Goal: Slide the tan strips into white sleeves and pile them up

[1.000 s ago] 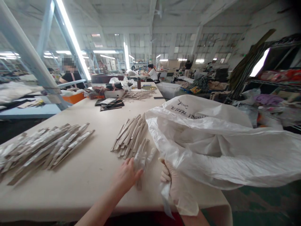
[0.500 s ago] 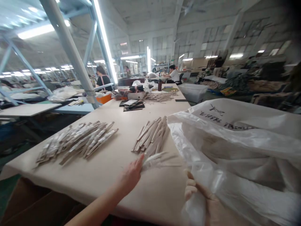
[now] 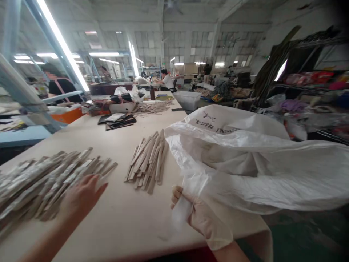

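Note:
My bare left hand is at the right end of a wide pile of beige strips, many wrapped in clear plastic. Its thumb stands apart from the fingers, and motion blurs it a little; whether it touches the strips I cannot tell. In a pale glove, my right hand is closed on the near edge of a large white plastic bag. The bag's mouth gapes toward me, with dark handwriting on its far side. Between the hands lies a smaller pile of beige strips, apart from both.
The cream-covered table ends at the front right. Further back are dark flat sheets, a white box and a dark bottle. A pale bin stands beyond the table. Other people sit in the background.
The view has turned right. My left hand has gone from the middle pile to the left pile, and the blurred strips near it are gone from there. My right hand still grips the bag.

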A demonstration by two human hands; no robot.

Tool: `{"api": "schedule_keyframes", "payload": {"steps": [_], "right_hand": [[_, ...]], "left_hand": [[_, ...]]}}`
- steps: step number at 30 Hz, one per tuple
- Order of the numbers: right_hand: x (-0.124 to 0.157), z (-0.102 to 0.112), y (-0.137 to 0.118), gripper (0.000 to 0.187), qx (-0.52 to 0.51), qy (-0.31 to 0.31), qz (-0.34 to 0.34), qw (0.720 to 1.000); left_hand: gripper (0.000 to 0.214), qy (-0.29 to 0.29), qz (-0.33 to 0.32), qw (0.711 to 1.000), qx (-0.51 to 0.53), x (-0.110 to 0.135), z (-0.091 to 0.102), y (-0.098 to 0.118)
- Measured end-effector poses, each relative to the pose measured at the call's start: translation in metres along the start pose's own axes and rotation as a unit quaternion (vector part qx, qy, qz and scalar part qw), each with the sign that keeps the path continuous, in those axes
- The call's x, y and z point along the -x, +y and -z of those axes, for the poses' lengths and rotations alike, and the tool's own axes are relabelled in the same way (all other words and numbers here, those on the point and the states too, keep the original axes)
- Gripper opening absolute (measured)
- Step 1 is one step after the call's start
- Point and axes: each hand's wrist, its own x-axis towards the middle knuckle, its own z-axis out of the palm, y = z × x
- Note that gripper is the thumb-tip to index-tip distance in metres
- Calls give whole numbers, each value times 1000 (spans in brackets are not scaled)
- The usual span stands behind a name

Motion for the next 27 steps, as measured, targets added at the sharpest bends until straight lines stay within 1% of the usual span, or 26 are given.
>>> {"api": "schedule_keyframes", "payload": {"steps": [1, 2, 3, 4, 5, 6, 8, 10, 13, 16, 20, 22, 24, 27], "right_hand": [[-3, 0, 3, 21, 6, 17, 0, 1000], [-5, 0, 7, 19, 13, 33, 0, 999], [-7, -1, 11, 19, 22, 44, 0, 999], [-9, -2, 14, 19, 34, 49, -2, 998], [-9, -3, 18, 19, 47, 46, -6, 998], [-9, -4, 21, 19, 59, 37, -9, 998], [-6, -5, 25, 20, 79, 15, -10, 997], [-2, -4, 28, 19, 90, 5, -12, 996], [7, -2, 28, 19, 107, -4, -34, 994], [20, -3, 30, 22, 163, -12, -62, 985], [36, -7, 38, 26, 267, -25, -89, 959], [40, -5, 39, 25, 298, -37, -98, 949], [39, 2, 34, 27, 282, -36, -84, 955], [34, 11, 13, 30, 177, -24, -17, 984]], "left_hand": [[35, -12, -28, 999, 15, 7, 0, 30], [32, -41, -58, 997, 35, 13, -1, 61], [30, -87, -93, 989, 70, 18, -1, 91], [30, -116, -121, 981, 101, 21, -2, 118], [30, -130, -129, 974, 132, 22, -4, 142], [30, -154, -132, 967, 155, 21, -5, 162], [29, -183, -136, 959, 168, 17, -10, 189], [25, -203, -146, 954, 163, 11, -16, 204], [18, -211, -163, 951, 155, 3, -25, 211], [25, -199, -167, 955, 144, -3, -29, 214], [33, -174, -160, 964, 123, -11, -38, 223], [36, -173, -165, 964, 114, -15, -45, 230], [38, -180, -175, 963, 101, -21, -53, 234], [41, -175, -166, 969, 59, -40, -65, 230]]}}
